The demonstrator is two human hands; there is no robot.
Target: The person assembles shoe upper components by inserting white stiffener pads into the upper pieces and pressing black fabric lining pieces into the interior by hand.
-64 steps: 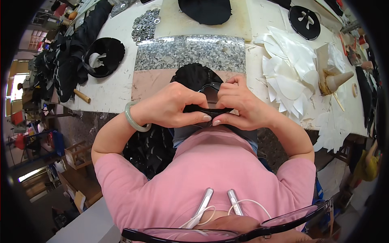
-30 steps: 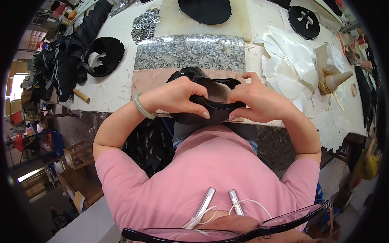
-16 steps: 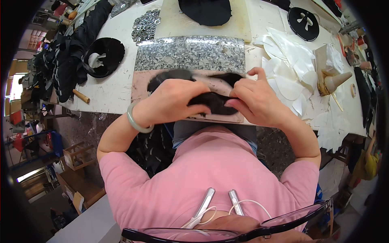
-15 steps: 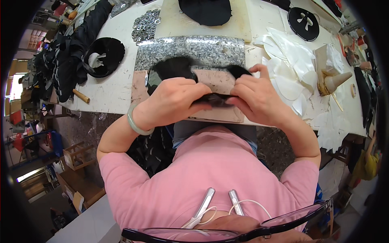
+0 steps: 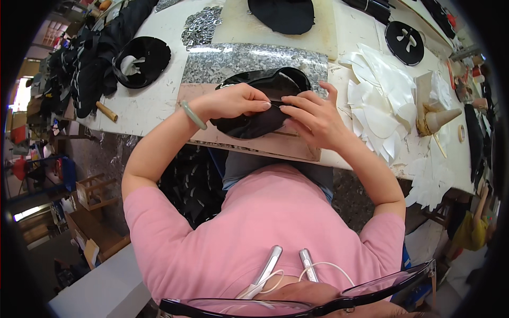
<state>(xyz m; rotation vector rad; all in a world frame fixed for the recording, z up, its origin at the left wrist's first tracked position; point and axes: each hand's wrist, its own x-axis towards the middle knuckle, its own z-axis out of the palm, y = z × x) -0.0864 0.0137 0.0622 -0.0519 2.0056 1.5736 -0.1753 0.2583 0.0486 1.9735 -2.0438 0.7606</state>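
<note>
A glossy black piece with rounded lobes [image 5: 245,126] lies spread over the pink board [image 5: 199,91] in front of me. My left hand [image 5: 237,100] pinches it near the middle, thumb and forefinger together. My right hand [image 5: 316,119] meets it there from the right, bent fingertips close to the left ones at an edge or seam, one finger lifted away. Exactly what the fingertips grip is partly hidden.
Behind the board is a grey mottled sheet [image 5: 254,55], with metal rings [image 5: 201,26] beyond. Round black pieces [image 5: 142,62] lie left and right [image 5: 405,43]. White cut sheets [image 5: 379,100] and a cone [image 5: 441,121] are at right, dark fabric [image 5: 93,74] at left.
The black piece, bunched up and blurred before, now lies flatter with its shiny side showing. Both hands have shifted up slightly, and their fingertips have drawn together.
</note>
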